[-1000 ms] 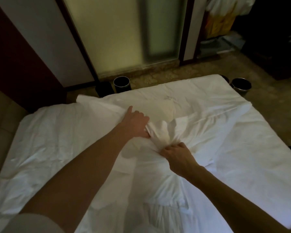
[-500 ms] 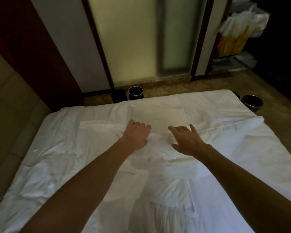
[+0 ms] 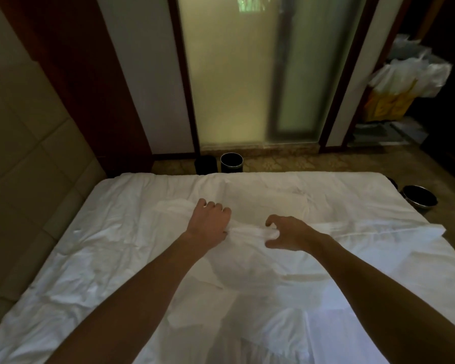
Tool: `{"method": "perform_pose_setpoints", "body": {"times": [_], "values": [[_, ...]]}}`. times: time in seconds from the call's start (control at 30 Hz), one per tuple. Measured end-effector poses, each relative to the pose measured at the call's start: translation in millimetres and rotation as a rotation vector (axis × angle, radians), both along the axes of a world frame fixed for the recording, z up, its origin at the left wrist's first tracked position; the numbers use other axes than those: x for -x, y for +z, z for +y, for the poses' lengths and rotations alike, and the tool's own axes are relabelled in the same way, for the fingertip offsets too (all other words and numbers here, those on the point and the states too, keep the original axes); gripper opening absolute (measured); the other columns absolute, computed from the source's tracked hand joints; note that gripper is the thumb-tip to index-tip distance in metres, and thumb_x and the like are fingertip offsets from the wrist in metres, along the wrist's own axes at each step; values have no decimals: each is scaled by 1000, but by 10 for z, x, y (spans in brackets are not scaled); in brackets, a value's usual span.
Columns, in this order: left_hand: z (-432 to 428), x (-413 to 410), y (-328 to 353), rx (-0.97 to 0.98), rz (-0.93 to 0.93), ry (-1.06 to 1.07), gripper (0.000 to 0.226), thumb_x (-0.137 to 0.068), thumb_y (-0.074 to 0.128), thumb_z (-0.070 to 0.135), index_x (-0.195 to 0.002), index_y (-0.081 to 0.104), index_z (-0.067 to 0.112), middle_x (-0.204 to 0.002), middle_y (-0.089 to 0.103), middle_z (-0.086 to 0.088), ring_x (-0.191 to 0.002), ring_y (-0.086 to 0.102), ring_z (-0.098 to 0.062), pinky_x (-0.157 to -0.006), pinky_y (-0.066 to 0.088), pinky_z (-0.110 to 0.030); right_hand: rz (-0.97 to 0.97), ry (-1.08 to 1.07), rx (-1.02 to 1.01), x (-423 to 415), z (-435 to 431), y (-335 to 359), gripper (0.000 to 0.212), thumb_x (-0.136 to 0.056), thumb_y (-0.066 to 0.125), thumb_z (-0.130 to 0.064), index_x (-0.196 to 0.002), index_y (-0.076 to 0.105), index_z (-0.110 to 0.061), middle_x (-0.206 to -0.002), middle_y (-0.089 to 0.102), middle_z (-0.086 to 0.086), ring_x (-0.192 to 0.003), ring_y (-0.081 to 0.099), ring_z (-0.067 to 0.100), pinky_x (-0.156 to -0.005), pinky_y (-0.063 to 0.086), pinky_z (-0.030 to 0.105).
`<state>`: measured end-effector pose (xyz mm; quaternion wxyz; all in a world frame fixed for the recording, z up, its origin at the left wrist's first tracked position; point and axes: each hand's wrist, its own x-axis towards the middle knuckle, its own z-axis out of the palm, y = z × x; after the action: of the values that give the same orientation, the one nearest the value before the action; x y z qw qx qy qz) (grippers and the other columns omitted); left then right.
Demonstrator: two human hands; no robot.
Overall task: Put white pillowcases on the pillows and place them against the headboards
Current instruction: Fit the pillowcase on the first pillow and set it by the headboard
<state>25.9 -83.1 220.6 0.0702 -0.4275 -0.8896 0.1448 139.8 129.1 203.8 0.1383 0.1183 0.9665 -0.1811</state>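
The left hand [image 3: 209,223] is lying knuckles-up with its fingers curled under, gripping bunched white cloth at its thumb side. The right hand [image 3: 290,233] is sitting just beside it, the two joined by a short bridge of fabric. It is curving like a claw, fingers above and thumb below, round the same gathered ridge. How hard it is pinching I cannot tell.

That ridge is the pillowcase [image 3: 373,228], and it is lying flat on the bed [image 3: 103,245]. Its long axis is running straight across the view. A short flap is showing beyond the left hand, and a much longer tail is stretching away from the right hand to a corner near the bed's right edge. So both hands are holding it near the middle, with most of its length trailing on the right-hand side.

Just past the hands, on the far side from the person, a faintly cream patch is showing through the white. It is probably the bare pillow [image 3: 271,203], lying parallel to the case, though the dim light is making its outline uncertain.

The padded headboard [image 3: 29,185] is standing along the left, well apart from the cloth, so the left hand is the nearer one to it. The case seems to need opening at one end and feeding over the pillow along that shared axis.
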Motion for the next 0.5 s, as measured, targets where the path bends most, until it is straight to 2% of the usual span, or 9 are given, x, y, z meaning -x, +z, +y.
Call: {"method": "perform_pose_setpoints", "body": {"times": [0.1, 0.2, 0.33, 0.5], "values": [[-93, 32, 44, -31, -6, 59, 40, -86, 62, 43, -115, 53, 17, -106, 63, -4, -97, 58, -25, -90, 36, -41, 31, 38, -39, 75, -55, 98, 33, -82, 71, -40, -109, 58, -25, -102, 63, -5, -88, 58, 15, -71, 46, 26], [-203, 106, 72, -82, 0, 102, 31, -91, 54, 38, -113, 54, 17, -107, 63, -5, -98, 57, -25, -90, 38, -41, 81, 83, -122, 162, -136, 175, 10, -88, 61, -27, -98, 62, -26, -94, 64, -5, -83, 59, 13, -65, 43, 24], [-363, 226, 86, -102, 18, 136, 33, -95, 46, 38, -118, 55, 16, -114, 60, -7, -105, 54, -26, -93, 39, -40, 110, 176, -298, 210, -282, 240, 18, -89, 52, -16, -101, 59, -27, -92, 64, -4, -78, 59, 15, -65, 47, 26], [-574, 336, 90, -89, 70, 216, 38, -95, 40, 41, -117, 58, 17, -115, 61, -7, -107, 53, -26, -97, 35, -42, 150, 250, -410, 190, -366, 137, 32, -93, 48, -22, -124, 46, -30, -101, 63, -3, -73, 58, 19, -65, 49, 30]]}}
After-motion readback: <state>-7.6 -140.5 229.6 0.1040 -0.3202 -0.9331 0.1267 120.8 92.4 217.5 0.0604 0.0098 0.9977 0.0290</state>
